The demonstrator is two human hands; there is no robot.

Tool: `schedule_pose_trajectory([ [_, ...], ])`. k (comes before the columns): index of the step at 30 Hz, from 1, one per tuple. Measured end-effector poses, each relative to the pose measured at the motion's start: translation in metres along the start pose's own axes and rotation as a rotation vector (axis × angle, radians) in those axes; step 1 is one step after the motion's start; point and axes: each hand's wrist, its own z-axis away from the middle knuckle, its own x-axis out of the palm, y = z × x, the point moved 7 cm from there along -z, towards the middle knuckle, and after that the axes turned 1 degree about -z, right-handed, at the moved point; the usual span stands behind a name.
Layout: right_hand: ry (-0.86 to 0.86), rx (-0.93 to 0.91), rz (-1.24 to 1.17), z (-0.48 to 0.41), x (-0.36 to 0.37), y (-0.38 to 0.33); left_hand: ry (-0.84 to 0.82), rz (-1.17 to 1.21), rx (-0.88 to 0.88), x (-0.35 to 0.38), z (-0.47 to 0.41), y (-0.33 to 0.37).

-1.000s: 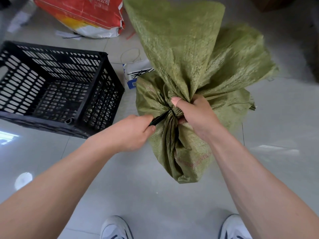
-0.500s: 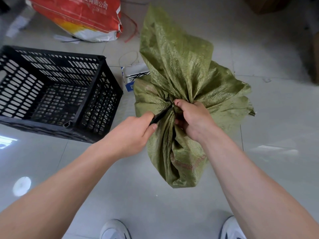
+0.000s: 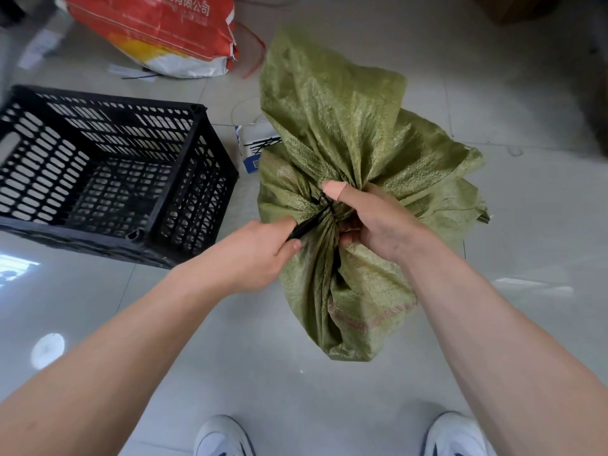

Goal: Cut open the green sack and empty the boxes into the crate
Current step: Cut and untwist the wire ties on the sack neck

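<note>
A green woven sack (image 3: pixel 348 136) is held up off the tiled floor, cinched at its middle by a black tie (image 3: pixel 320 200). My right hand (image 3: pixel 371 222) grips the sack's bunched neck, thumb up against the tie. My left hand (image 3: pixel 256 255) is closed around a thin black tool (image 3: pixel 304 227) whose tip reaches the tie. Left of the sack stands a black slotted plastic crate (image 3: pixel 197 166) with nothing in it. The boxes inside the sack are hidden.
A red, yellow and white sack (image 3: pixel 164 31) lies at the back left. Behind the green sack sits a small white and blue box (image 3: pixel 253 149) with black ties on it. My two white shoes (image 3: pixel 223 437) are at the bottom edge. Glossy floor tiles surround everything.
The sack's loose top has dropped lower and spread out. My right thumb has lifted and now points up by the tie. The left hand still holds the tool at the tie.
</note>
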Motion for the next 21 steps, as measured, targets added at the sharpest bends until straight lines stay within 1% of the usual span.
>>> schedule_pose_trajectory([
  [3, 0.009, -0.080, -0.001, 0.001, -0.002, -0.007, 0.008, 0.009, -0.009, -0.002, 0.000, -0.002],
  [7, 0.088, -0.235, 0.209, 0.005, -0.008, -0.015, -0.003, 0.021, -0.027, -0.004, 0.000, -0.002],
  [9, 0.089, -0.335, 0.296, 0.008, -0.008, -0.020, -0.009, 0.031, -0.044, -0.004, -0.001, -0.002],
  [11, 0.072, -0.398, 0.319, 0.015, -0.007, -0.026, -0.003, 0.023, -0.050, -0.006, -0.002, -0.003],
  [13, 0.023, -0.427, 0.311, 0.019, -0.006, -0.035, 0.005, 0.020, -0.056, -0.008, -0.002, -0.007],
  [16, -0.138, -0.453, 0.463, 0.028, 0.004, -0.048, 0.008, 0.006, -0.064, -0.011, -0.002, -0.012],
  [19, -0.312, -0.371, 0.659, 0.029, 0.017, -0.052, -0.007, -0.030, -0.041, -0.008, 0.000, -0.013],
  [21, -0.341, -0.294, 0.787, 0.024, 0.021, -0.051, -0.033, -0.047, -0.023, -0.001, 0.000, -0.012],
])
